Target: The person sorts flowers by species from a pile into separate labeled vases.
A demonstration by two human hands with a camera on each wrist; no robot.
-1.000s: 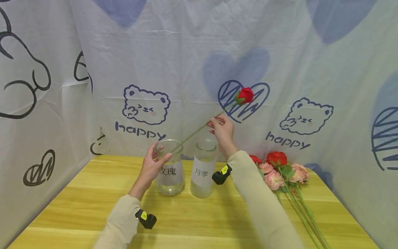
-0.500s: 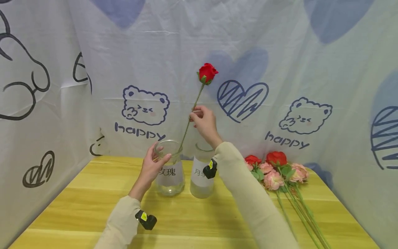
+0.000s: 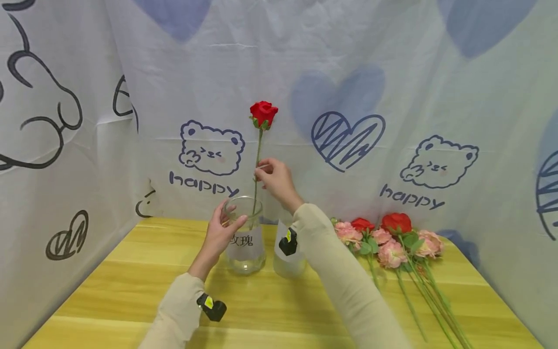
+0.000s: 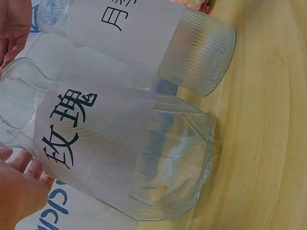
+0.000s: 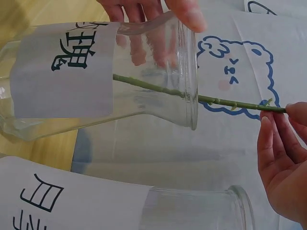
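A single red rose [image 3: 263, 114] stands nearly upright, its green stem [image 5: 225, 102] pinched between thumb and fingers of my right hand [image 3: 278, 180]. The stem's lower part passes through the mouth of a clear glass vase [image 3: 245, 264] and disappears behind its white paper label in the right wrist view. My left hand [image 3: 221, 232] holds this vase round the neck, thumb in front and fingers behind. Black characters mark the label [image 4: 91, 129]. Close to its right stands a narrower ribbed glass vase [image 4: 201, 52], also labelled, partly hidden by my right sleeve in the head view.
Red and pink flowers [image 3: 392, 254] on long green stems lie on the right of the wooden table [image 3: 257, 310]. A white printed cloth [image 3: 279, 72] hangs behind the table and along its sides.
My right hand has moved left and swung the rose from a steep slant to nearly upright, then lowered it further into the vase. My left hand keeps its hold on the neck.
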